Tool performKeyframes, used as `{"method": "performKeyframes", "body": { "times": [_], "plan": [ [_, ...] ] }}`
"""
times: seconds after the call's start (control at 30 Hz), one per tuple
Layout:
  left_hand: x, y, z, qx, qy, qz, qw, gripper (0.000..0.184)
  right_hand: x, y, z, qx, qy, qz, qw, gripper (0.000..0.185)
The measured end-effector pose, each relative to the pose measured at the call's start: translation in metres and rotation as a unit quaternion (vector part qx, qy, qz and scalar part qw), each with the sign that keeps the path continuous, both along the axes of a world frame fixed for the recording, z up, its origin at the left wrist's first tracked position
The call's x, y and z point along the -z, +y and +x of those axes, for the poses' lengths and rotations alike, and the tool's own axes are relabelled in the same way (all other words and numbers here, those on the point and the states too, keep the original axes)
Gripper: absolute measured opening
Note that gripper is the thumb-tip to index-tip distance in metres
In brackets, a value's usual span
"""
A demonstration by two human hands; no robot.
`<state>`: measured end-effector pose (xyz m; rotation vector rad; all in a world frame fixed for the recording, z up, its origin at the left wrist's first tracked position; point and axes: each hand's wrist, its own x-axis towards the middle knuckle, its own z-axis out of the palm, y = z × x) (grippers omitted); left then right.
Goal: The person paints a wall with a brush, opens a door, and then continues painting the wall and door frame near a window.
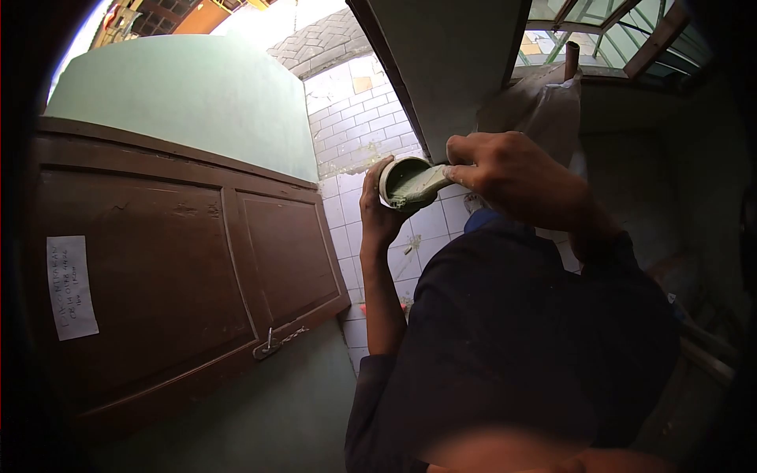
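Observation:
My left hand (377,211) is wrapped round a small paint pot (384,188), which is tilted so its round mouth faces me. Pale green paint coats the pot's inside and lower lip. My right hand (512,169) is closed on the handle of a paintbrush (426,184) smeared with the same green. The brush's head lies in the pot's mouth, against the inner side; its tip is hard to make out amid the paint. Both hands are in front of my dark shirt (512,339).
To the left is a brown panelled door (150,268) with a handwritten paper (71,288) and a metal latch (268,344). White floor tiles (430,229) show splashes. A draped sheet (544,114) hangs below an open window (623,39) at upper right. Pale green walls (189,110) flank the doorway.

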<state>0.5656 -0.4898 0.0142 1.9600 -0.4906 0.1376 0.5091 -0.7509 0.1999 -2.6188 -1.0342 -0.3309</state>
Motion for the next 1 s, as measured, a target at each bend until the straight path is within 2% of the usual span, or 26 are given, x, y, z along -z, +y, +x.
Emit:
{"method": "performKeyframes", "body": {
  "times": [0.03,0.17,0.23,0.37,0.47,0.53,0.63,0.77,0.83,1.0],
  "plan": [
    [-0.002,0.0,0.002,0.011,0.009,0.015,1.0,0.093,-0.002,0.003,0.003,-0.01,-0.02,-0.038,0.999,0.008],
    [-0.008,-0.002,0.003,0.022,-0.032,0.042,0.998,0.085,0.006,0.017,0.02,-0.046,0.009,-0.043,0.998,0.009],
    [-0.011,-0.007,0.002,0.022,0.009,0.041,0.999,0.093,0.026,0.026,0.032,-0.087,0.013,0.025,0.996,0.012],
    [-0.008,-0.014,0.002,0.004,0.034,0.04,0.999,0.093,0.041,0.024,0.047,-0.134,0.05,0.072,0.987,0.019],
    [-0.002,-0.016,0.001,-0.016,0.026,0.034,0.999,0.091,0.058,0.018,0.056,-0.114,0.094,0.136,0.98,0.023],
    [0.001,-0.02,0.001,-0.027,0.014,0.034,0.999,0.089,0.068,0.016,0.062,-0.09,-0.048,0.098,0.99,0.015],
    [-0.002,-0.025,0.003,-0.037,-0.001,0.04,0.999,0.089,0.084,0.016,0.065,-0.075,-0.052,0.098,0.991,0.014],
    [0.001,-0.027,0.004,-0.039,0.02,0.033,0.998,0.092,0.091,0.015,0.065,-0.054,0.0,0.042,0.998,0.024],
    [0.005,-0.029,0.004,-0.037,0.014,0.035,0.999,0.092,0.093,0.013,0.066,-0.047,-0.014,0.064,0.997,0.012],
    [0.012,-0.03,0.003,-0.029,-0.025,0.026,0.999,0.09,0.093,0.009,0.06,-0.028,0.026,0.053,0.998,0.012]
  ]
}}
